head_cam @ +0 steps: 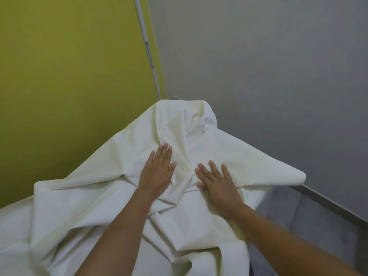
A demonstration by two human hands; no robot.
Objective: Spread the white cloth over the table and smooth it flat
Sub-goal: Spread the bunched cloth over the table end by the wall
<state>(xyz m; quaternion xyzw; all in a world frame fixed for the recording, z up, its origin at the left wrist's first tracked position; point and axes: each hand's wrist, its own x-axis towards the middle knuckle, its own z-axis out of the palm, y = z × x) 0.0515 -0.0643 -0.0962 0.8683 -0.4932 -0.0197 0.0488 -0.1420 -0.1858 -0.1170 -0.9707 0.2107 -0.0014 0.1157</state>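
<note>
A white cloth (pixel 89 206) lies rumpled over the table, with thick folds and creases across its middle and a bunched peak at the far corner. The table itself is hidden under it. My left hand (pixel 157 172) rests palm down on the cloth with straight fingers, just left of a central fold. My right hand (pixel 217 184) lies flat on the cloth to the right of that fold, fingers spread. A cloth corner (pixel 298 176) sticks out past the table's right side.
A yellow-green wall (pixel 69 76) runs along the left and a grey wall (pixel 268 66) along the right. A white pole (pixel 147 46) leans in the corner between them. Grey floor (pixel 318 226) shows at the lower right.
</note>
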